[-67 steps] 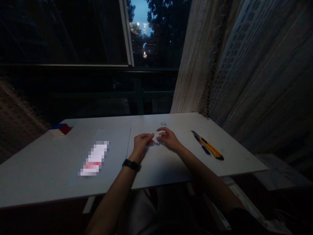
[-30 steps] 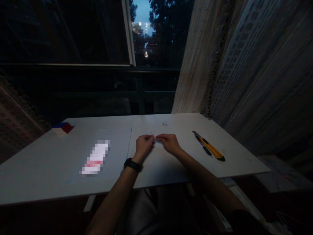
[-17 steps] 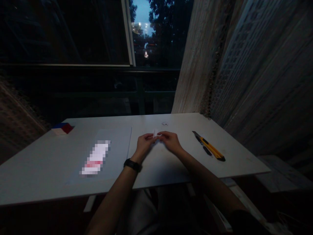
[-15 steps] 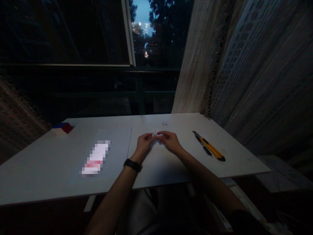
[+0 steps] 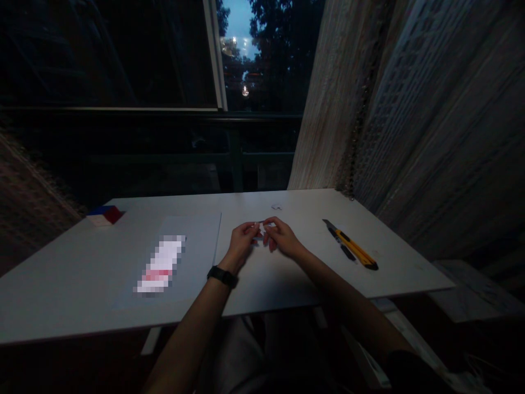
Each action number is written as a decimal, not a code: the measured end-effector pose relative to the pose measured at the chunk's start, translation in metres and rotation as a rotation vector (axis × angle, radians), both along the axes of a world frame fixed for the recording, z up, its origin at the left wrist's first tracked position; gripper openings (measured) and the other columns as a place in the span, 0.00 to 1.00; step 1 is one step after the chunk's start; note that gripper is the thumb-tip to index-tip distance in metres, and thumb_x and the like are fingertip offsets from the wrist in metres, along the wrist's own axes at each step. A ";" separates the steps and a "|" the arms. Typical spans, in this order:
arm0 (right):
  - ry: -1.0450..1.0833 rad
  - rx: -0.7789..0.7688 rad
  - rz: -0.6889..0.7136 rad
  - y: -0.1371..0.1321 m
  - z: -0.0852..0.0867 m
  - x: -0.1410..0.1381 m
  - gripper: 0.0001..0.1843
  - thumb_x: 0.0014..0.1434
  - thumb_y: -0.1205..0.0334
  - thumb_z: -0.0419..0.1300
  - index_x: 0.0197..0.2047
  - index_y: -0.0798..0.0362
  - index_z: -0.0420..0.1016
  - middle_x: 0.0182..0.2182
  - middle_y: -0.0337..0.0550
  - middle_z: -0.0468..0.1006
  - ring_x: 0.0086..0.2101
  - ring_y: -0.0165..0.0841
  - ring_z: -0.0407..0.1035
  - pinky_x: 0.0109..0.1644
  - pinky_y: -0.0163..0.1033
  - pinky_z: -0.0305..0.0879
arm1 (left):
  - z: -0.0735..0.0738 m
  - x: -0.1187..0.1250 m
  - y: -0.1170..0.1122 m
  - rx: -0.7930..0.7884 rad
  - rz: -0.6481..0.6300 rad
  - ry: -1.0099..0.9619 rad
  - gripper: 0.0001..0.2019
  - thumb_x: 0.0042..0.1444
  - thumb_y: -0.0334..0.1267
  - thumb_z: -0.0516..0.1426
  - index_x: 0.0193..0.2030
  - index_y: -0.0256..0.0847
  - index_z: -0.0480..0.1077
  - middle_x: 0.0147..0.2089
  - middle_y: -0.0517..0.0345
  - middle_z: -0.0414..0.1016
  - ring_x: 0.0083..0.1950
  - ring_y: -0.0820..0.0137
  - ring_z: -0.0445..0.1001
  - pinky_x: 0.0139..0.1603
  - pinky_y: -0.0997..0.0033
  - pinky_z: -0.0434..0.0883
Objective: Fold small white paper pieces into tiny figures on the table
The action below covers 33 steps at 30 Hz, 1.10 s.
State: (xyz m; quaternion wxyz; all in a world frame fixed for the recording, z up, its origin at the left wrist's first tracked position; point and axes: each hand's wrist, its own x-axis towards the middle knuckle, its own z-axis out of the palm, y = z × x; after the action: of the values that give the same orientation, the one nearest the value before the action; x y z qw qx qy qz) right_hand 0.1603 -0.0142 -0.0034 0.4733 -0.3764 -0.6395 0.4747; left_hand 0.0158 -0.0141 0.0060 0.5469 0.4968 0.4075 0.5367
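Between my fingertips is a small piece of white folded paper (image 5: 262, 226), partly covered by the fingers. My left hand (image 5: 244, 236), with a dark band on its wrist, pinches the paper's left side. From the right, my right hand (image 5: 282, 236) grips the other side with thumb and index finger, its remaining fingers curled below. Both hands are just above the middle of the white table. A small white paper scrap (image 5: 276, 207) lies beyond them.
At the right lie a yellow utility knife (image 5: 356, 249) and a black pen (image 5: 342, 245). Left of my hands is a large white sheet (image 5: 200, 246) with a blurred bright phone-like rectangle (image 5: 162, 265) on it. A colored puzzle cube (image 5: 105, 215) sits at the far left.
The paper's upright point no longer shows above my fingers. My right fingers have shifted slightly, the lower ones now hanging further down; both arms stay in place.
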 end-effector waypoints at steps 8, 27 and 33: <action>-0.061 0.049 0.015 -0.003 0.000 -0.004 0.13 0.56 0.50 0.52 0.38 0.51 0.60 0.19 0.32 0.71 0.13 0.23 0.61 0.15 0.27 0.54 | 0.000 0.001 0.000 -0.012 -0.021 -0.035 0.21 0.37 0.49 0.64 0.32 0.35 0.70 0.24 0.59 0.70 0.23 0.77 0.66 0.21 0.78 0.62; -0.332 0.289 -0.187 -0.010 0.000 -0.003 0.07 0.50 0.64 0.56 0.35 0.53 0.67 0.24 0.38 0.76 0.23 0.27 0.68 0.29 0.33 0.64 | 0.000 0.001 0.000 0.055 0.036 0.109 0.22 0.38 0.54 0.61 0.31 0.35 0.70 0.21 0.61 0.67 0.21 0.77 0.64 0.19 0.79 0.61; -0.279 0.269 -0.202 -0.008 -0.001 -0.004 0.07 0.51 0.62 0.55 0.34 0.54 0.69 0.23 0.39 0.76 0.23 0.28 0.70 0.28 0.33 0.64 | -0.003 0.000 0.002 0.074 0.019 0.108 0.21 0.43 0.56 0.58 0.27 0.36 0.68 0.22 0.61 0.64 0.22 0.77 0.64 0.19 0.79 0.61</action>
State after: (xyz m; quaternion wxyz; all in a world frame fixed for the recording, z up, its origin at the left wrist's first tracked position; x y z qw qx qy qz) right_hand 0.1563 -0.0223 -0.0048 0.4714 -0.4341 -0.7153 0.2787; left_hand 0.0161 -0.0116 0.0029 0.5000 0.5410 0.4212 0.5290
